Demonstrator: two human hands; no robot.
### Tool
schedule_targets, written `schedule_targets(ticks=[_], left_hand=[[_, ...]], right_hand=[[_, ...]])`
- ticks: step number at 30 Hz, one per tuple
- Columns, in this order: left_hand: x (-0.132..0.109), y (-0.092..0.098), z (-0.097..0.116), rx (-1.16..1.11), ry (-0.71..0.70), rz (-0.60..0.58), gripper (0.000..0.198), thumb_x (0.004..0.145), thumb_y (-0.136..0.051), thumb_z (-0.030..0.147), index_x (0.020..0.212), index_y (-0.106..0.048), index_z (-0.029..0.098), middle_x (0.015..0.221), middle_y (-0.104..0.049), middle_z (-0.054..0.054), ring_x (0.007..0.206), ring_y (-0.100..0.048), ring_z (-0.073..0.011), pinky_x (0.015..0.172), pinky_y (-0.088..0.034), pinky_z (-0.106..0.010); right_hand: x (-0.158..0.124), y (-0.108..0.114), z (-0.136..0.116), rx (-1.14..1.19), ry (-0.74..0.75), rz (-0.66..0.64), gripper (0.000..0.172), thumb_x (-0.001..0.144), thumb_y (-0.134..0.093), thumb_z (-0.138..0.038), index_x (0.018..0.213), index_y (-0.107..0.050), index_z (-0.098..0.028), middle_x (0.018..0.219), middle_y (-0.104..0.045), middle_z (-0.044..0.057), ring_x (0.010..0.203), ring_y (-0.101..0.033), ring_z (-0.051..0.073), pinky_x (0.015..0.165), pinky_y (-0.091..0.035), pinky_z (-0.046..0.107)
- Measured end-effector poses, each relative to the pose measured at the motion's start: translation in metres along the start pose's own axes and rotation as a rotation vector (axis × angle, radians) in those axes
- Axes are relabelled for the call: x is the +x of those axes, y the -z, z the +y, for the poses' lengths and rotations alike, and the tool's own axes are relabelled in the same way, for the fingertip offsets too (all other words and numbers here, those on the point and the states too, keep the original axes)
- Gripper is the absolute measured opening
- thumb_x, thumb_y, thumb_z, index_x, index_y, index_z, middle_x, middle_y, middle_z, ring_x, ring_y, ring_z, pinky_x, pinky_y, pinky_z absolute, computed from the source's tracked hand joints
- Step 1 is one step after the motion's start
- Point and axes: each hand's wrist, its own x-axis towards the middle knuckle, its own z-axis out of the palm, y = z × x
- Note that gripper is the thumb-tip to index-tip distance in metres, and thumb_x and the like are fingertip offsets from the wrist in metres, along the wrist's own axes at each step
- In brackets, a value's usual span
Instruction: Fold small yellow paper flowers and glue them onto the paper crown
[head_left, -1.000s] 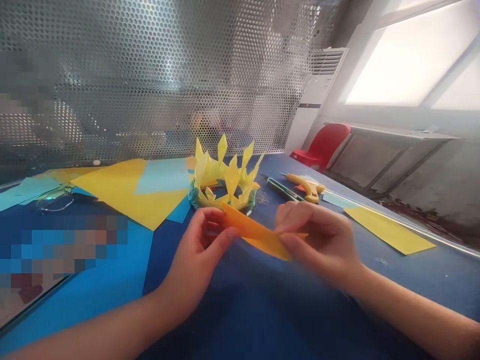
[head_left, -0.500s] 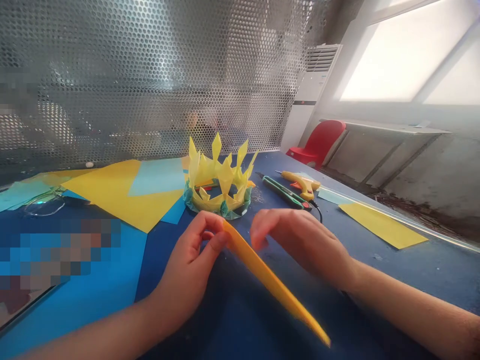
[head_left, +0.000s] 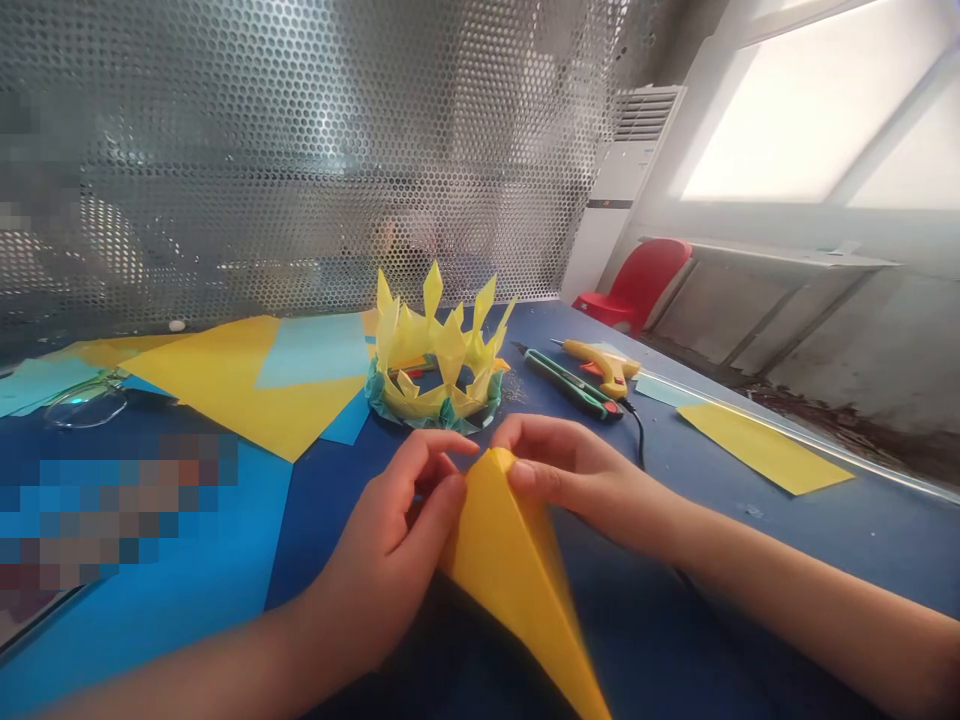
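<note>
A folded yellow-orange paper piece [head_left: 517,570] tapers to a long point toward me, held above the blue table [head_left: 750,540]. My left hand [head_left: 401,535] pinches its wide far end from the left. My right hand [head_left: 570,475] pinches the same end from the right, fingertips at the top fold. Just beyond both hands stands a spiky yellow paper crown [head_left: 435,355] with a teal base.
Yellow and light-blue paper sheets [head_left: 247,375] lie at the left. A green utility knife [head_left: 574,385] and a yellow glue gun [head_left: 604,365] lie right of the crown. A yellow strip [head_left: 765,450] lies at the right. A perforated metal screen [head_left: 300,150] closes the back; a red chair [head_left: 641,285] stands behind.
My right hand let go of the paper, then came back and took its top end. The paper swung from lying across both hands to pointing toward me and now shows a broad face.
</note>
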Motion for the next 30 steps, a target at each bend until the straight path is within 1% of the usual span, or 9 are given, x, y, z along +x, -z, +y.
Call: schedule_targets(ticks=[2,5,8,10,13,19,21,26,30], left_hand=[[0.0001,0.0003,0.0020,0.138,-0.027,0.031,0.016,0.096,-0.046,0.040,0.099,-0.059,0.031,0.082,-0.059,0.005,0.074,-0.054,-0.0126,0.061,-0.041,-0.022],[0.0006,0.0006,0.0039,0.288,-0.060,0.078,0.019,0.093,-0.050,0.043,0.090,-0.063,0.029,0.086,-0.065,0.003,0.079,-0.057,-0.0165,0.067,-0.043,-0.027],[0.0016,0.0002,0.0030,0.422,-0.082,0.133,0.022,0.088,-0.056,0.048,0.081,-0.063,0.028,0.080,-0.066,0.002,0.082,-0.056,-0.0212,0.070,-0.041,-0.032],[0.0024,-0.0006,0.0014,0.481,-0.093,0.154,0.023,0.087,-0.057,0.047,0.076,-0.062,0.028,0.079,-0.066,0.001,0.084,-0.056,-0.0231,0.070,-0.040,-0.034],[0.0034,-0.0016,-0.0002,0.480,-0.064,0.152,0.021,0.088,-0.057,0.046,0.079,-0.063,0.028,0.082,-0.067,0.001,0.085,-0.057,-0.0239,0.073,-0.041,-0.036],[0.0041,-0.0011,0.0007,0.412,0.010,0.167,0.017,0.086,-0.059,0.042,0.080,-0.066,0.028,0.086,-0.070,0.000,0.089,-0.061,-0.0250,0.075,-0.044,-0.037],[0.0054,-0.0010,0.0012,0.393,0.001,0.167,0.017,0.085,-0.060,0.039,0.077,-0.066,0.026,0.082,-0.070,0.000,0.084,-0.062,-0.0233,0.073,-0.045,-0.036],[0.0077,-0.0009,0.0028,0.341,-0.022,0.160,0.018,0.084,-0.061,0.035,0.071,-0.064,0.023,0.072,-0.067,0.001,0.070,-0.061,-0.0182,0.061,-0.044,-0.029],[0.0061,-0.0005,0.0042,0.293,-0.021,0.146,0.018,0.084,-0.062,0.036,0.071,-0.064,0.023,0.072,-0.067,0.001,0.070,-0.061,-0.0177,0.062,-0.045,-0.028]], right_hand=[[0.0003,0.0011,-0.0010,-0.049,-0.031,0.010,0.035,0.072,-0.079,-0.043,0.081,-0.059,-0.016,0.075,-0.060,-0.004,0.068,-0.054,0.008,0.060,-0.040,0.018],[0.0002,0.0028,-0.0019,-0.202,-0.067,-0.008,0.031,0.071,-0.080,-0.040,0.081,-0.064,-0.016,0.074,-0.061,-0.004,0.067,-0.053,0.008,0.060,-0.040,0.019],[0.0007,0.0040,-0.0010,-0.342,-0.070,0.010,0.026,0.073,-0.079,-0.038,0.082,-0.068,-0.016,0.076,-0.064,-0.002,0.070,-0.055,0.009,0.062,-0.042,0.020],[0.0014,0.0045,0.0001,-0.400,-0.058,0.048,0.025,0.073,-0.077,-0.039,0.083,-0.071,-0.017,0.079,-0.067,-0.001,0.073,-0.058,0.011,0.065,-0.044,0.022],[0.0022,0.0041,0.0009,-0.444,-0.052,0.098,0.026,0.072,-0.077,-0.041,0.082,-0.073,-0.017,0.080,-0.070,0.000,0.074,-0.061,0.013,0.066,-0.046,0.024],[0.0026,0.0012,0.0005,-0.447,-0.065,0.183,0.022,0.068,-0.080,-0.038,0.075,-0.075,-0.019,0.073,-0.072,0.000,0.068,-0.061,0.013,0.060,-0.047,0.024],[0.0024,0.0008,0.0001,-0.474,-0.050,0.191,0.020,0.069,-0.079,-0.037,0.074,-0.076,-0.019,0.074,-0.072,0.000,0.068,-0.062,0.013,0.061,-0.048,0.024],[0.0009,0.0010,-0.0007,-0.497,-0.010,0.183,0.017,0.069,-0.079,-0.036,0.072,-0.075,-0.020,0.074,-0.073,0.001,0.068,-0.063,0.014,0.063,-0.049,0.025],[0.0001,0.0019,-0.0009,-0.473,0.003,0.156,0.015,0.070,-0.079,-0.033,0.072,-0.075,-0.020,0.074,-0.073,0.000,0.070,-0.064,0.014,0.064,-0.049,0.024]])
